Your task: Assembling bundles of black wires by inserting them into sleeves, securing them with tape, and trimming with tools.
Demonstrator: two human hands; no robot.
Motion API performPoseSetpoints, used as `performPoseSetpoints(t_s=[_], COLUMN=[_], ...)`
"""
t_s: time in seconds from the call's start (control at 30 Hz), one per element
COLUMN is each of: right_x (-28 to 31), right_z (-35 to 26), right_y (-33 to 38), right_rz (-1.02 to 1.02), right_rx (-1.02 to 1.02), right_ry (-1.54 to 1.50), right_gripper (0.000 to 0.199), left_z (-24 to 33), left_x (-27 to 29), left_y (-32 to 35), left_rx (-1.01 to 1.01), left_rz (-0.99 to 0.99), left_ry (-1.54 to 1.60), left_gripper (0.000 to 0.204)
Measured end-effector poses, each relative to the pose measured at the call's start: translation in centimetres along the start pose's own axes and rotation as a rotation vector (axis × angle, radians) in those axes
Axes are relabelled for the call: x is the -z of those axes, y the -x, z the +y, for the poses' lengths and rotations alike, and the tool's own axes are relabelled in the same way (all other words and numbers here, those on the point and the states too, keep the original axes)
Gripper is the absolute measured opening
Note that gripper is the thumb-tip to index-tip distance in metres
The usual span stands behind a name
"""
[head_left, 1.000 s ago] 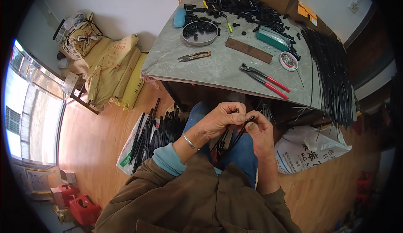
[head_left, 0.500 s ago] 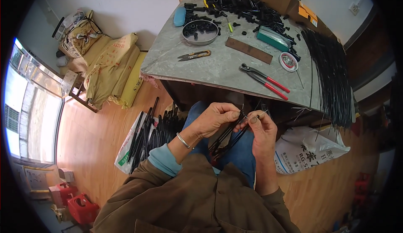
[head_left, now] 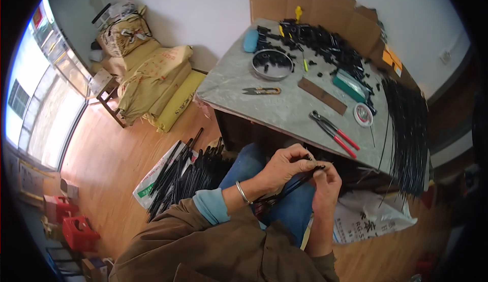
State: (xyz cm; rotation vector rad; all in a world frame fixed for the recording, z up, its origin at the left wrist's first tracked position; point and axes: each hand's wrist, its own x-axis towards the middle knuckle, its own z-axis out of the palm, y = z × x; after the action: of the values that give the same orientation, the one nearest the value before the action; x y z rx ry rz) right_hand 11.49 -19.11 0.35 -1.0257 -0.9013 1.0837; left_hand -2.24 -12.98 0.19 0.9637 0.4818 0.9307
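Observation:
Over my lap, both hands are close together at the ends of some thin black cable-like strands (head_left: 284, 195). My left hand (head_left: 284, 169), with a silver bangle at its wrist, pinches a dark end between thumb and fingers. Pressed nearly against it, my right hand (head_left: 328, 183) is closed with thumb and fingertips at a small dark tip. The strands run down from the fingers between my knees. What exactly sits between the fingertips is too small to make out.
On the grey table (head_left: 229, 79) lie red-handled pincers (head_left: 335, 134), thread snips (head_left: 262, 91), a brown bar (head_left: 322, 95), a round metal tin (head_left: 273, 64) and heaped black parts (head_left: 325, 40). Long black strands (head_left: 409, 139) hang off its right side. More black lengths (head_left: 185, 180) lie on the floor at left.
My hands have come closer together, fingertips nearly meeting at the strand ends. The thin light piece seen at the right fingers is no longer distinct. The whole view has shifted and tilted.

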Motion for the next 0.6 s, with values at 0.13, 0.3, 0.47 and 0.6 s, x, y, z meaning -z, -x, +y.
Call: performPoseSetpoints(t_s=[0.13, 0.3, 0.47, 0.6], right_x=[-0.2, -0.7, -0.9, -0.9], right_z=[1.3, 2.9, 2.6, 2.5], right_y=[-0.4, -1.2, -2.7, -4.3], right_rz=[-0.114, -0.084, -0.099, -0.144], right_rx=[-0.099, -0.083, -0.079, -0.109], right_ry=[0.116, 0.053, 0.01, 0.02], right_gripper=[0.017, 0.02, 0.013, 0.012], left_z=[0.7, 0.9, 2.9, 6.7], left_x=[-0.1, 0.7, 3.0, 11.9], left_y=[0.0, -0.4, -3.0, -12.4], left_rx=[-0.085, -0.096, -0.084, -0.509], left_rz=[0.045, 0.056, -0.028, 0.335], left_ry=[-0.085, -0.206, -0.347, -1.017], left_gripper=[0.01, 0.009, 0.016, 0.025])
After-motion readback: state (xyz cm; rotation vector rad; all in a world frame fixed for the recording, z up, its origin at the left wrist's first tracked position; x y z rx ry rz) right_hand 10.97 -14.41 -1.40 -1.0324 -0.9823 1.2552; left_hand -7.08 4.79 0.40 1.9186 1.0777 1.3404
